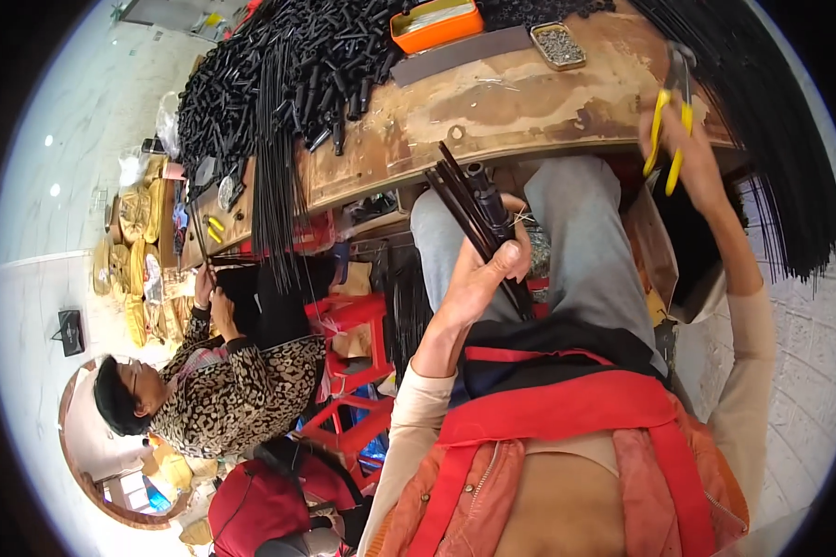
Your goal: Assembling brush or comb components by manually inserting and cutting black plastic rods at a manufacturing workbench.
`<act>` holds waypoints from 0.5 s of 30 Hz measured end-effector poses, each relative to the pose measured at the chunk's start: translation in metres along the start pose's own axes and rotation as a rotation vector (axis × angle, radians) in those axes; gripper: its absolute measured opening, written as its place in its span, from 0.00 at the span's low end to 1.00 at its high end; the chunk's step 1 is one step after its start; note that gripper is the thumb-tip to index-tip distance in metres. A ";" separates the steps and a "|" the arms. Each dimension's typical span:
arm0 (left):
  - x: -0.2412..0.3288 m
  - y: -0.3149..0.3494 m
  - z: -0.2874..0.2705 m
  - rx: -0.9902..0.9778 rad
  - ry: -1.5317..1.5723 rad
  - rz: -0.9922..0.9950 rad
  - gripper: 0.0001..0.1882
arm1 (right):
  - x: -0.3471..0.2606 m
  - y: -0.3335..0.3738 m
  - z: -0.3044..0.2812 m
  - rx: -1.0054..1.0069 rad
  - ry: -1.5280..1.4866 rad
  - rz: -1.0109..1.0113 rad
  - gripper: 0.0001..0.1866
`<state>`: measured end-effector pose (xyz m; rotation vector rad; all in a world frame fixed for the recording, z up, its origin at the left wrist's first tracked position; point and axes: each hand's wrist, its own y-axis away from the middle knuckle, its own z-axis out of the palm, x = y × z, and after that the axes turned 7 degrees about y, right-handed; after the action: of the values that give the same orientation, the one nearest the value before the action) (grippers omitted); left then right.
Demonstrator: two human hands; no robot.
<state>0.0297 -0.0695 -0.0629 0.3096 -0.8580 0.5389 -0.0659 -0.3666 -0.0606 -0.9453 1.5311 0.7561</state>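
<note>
Above my lap, my left hand (490, 262) is wrapped round a bundle of thin black rods (460, 200) and a thicker black tube (489, 200). Together they look like a folded umbrella frame, tilted with the upper ends near the table edge. Fine pale wire ends (522, 216) stick out beside my left fingers. At the table's right end, my right hand (701, 167) has hold of pliers (682, 79) with yellow handles and a metal head pointing away from me. The pliers are apart from the bundle, and some of my right fingers are hidden behind the handles.
The wooden table (492, 116) bears a heap of black tubular parts (297, 65), an orange box (437, 26), a dark flat bar (460, 56) and a small tin of metal bits (558, 46). Long black rods (762, 121) hang at right. At left, a co-worker (241, 381) handles thin rods.
</note>
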 end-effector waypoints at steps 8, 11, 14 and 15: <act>-0.004 0.020 0.009 0.141 -0.007 0.007 0.17 | -0.042 0.084 0.065 -0.401 0.651 -0.242 0.17; -0.001 0.024 0.013 0.294 -0.103 -0.056 0.14 | -0.054 0.099 0.069 -0.417 0.728 -0.167 0.29; -0.001 0.023 0.017 0.308 -0.162 -0.066 0.20 | -0.050 0.106 0.076 -0.303 0.852 -0.335 0.35; -0.002 0.023 0.019 0.308 -0.163 -0.066 0.20 | -0.049 0.106 0.078 -0.265 0.909 -0.410 0.38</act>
<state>0.0035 -0.0603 -0.0519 0.6681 -0.9188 0.5903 -0.1202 -0.2407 -0.0288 -1.9013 1.9099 0.2140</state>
